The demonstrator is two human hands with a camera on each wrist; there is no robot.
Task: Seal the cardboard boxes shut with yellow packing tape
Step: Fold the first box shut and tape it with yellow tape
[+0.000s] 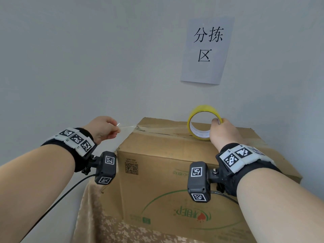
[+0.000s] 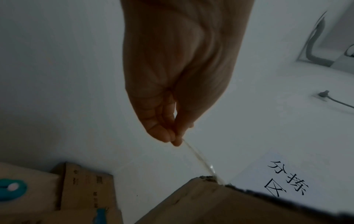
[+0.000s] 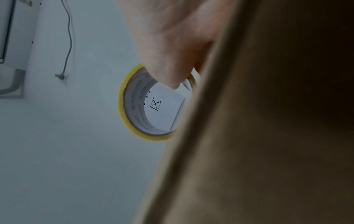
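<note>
Hands (image 1: 225,129) pinch tape strip (image 1: 127,128) and roll (image 1: 203,121) atop closed box (image 1: 175,172).

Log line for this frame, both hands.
left hand: pinches tape end | right hand: grips tape roll on box | seam: tape stretched over it

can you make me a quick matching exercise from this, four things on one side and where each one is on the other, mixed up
Things:
1. tape roll
2. free tape end
3. paper sign
4. cardboard box

Places:
A. stuck on the wall
B. pinched by the left hand
C. on the patterned cloth
D. upright on the box top, gripped by the right hand

Pairs: 1-D, 2-B, 3-A, 4-C
</note>
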